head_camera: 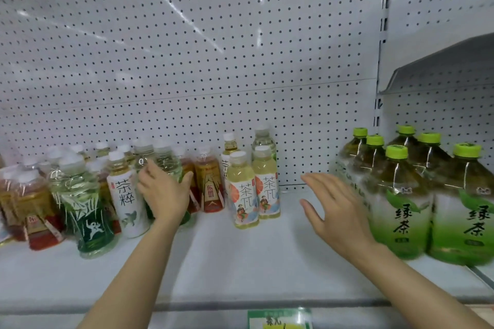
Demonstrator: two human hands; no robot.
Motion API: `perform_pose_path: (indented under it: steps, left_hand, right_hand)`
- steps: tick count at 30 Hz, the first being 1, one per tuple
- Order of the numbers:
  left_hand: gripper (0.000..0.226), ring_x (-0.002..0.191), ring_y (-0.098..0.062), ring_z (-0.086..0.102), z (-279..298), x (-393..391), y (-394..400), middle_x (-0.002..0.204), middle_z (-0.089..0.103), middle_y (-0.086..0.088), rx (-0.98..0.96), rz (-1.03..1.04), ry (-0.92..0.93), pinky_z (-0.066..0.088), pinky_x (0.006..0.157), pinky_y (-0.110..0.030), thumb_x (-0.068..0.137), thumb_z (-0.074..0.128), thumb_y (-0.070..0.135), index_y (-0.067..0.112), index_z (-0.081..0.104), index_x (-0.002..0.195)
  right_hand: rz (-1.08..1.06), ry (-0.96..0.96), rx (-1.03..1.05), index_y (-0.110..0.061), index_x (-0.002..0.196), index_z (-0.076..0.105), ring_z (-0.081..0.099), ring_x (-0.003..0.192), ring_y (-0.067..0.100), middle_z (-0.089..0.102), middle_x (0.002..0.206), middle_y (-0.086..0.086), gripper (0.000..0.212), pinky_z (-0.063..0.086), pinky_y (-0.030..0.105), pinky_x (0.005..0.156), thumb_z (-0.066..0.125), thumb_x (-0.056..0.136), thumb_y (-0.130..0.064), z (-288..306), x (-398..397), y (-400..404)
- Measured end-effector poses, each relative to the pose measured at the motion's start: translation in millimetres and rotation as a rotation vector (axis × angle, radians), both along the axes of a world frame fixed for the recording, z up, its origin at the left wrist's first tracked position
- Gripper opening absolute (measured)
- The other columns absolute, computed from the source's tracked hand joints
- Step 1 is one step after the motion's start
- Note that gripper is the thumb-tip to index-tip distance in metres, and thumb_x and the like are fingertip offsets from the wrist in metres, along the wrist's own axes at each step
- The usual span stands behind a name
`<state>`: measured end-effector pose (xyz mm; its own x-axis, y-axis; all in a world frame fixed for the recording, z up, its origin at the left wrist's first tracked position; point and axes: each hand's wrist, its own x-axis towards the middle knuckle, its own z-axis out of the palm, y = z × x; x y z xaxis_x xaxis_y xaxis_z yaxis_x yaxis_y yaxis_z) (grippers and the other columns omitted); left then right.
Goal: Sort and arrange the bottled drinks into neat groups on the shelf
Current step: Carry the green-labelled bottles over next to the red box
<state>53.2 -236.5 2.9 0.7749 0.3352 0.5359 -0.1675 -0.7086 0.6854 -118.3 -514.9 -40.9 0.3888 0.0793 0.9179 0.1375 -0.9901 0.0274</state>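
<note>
the left hand (163, 192) wraps its curled fingers round a clear plastic bottle with a green leafy label (171, 168) among the crowded small bottles on the white metal shelf (227, 254). the right hand (331, 208) hovers with fingers spread, near the big green-capped tea bottles (398, 200). two pale yellow bottles with white caps (254, 187) stand between the hands.
</note>
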Motion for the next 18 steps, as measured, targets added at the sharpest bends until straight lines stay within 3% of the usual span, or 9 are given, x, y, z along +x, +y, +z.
perform_pose_path:
  steps: [4,7,11,18]
  left_hand:
    - [0.101,0.139,-0.045,0.027,-8.8,16.9,2.3,0.148,0.032,-0.03,0.057,0.011,-0.061,0.023,0.116,-0.052,0.075,0.083,0.042,-0.001,0.026,0.147]
    - [0.101,0.128,-0.05,0.038,-21.9,27.3,3.0,0.14,0.037,-0.034,0.04,-0.029,-0.098,0.035,0.106,-0.057,0.073,0.086,0.031,0.006,0.022,0.147]
    - [0.094,0.113,-0.052,0.05,-25.6,33.8,8.8,0.133,0.039,-0.037,-0.017,-0.132,-0.103,0.048,0.09,-0.058,0.077,0.083,0.019,0.015,0.02,0.146]
    - [0.098,0.116,-0.035,0.053,-18.9,21.9,31.0,0.134,0.047,-0.02,0.004,-0.3,-0.084,0.046,0.096,-0.049,0.076,0.084,0.021,0.009,0.018,0.148]
  right_hand:
    - [-0.073,0.074,0.141,-0.005,0.126,0.063,0.061,0.111,0.026,0.066,0.12,0.008,0.042,0.043,0.032,0.097,0.071,0.087,-0.019,21.8,48.0,7.8]
    - [-0.094,0.171,0.33,-0.011,0.135,0.056,0.052,0.122,0.024,0.061,0.13,0.006,0.045,0.044,0.038,0.099,0.064,0.093,-0.025,43.0,78.4,15.3]
    - [-0.098,0.276,0.53,-0.019,0.14,0.047,0.046,0.127,0.021,0.054,0.139,0.002,0.048,0.041,0.036,0.098,0.056,0.096,-0.035,63.0,121.6,16.1]
    - [0.229,0.398,0.973,-0.016,0.132,0.056,0.058,0.108,0.018,0.062,0.124,0.004,0.057,0.049,0.037,0.096,0.073,0.084,-0.041,92.1,175.3,-3.5]
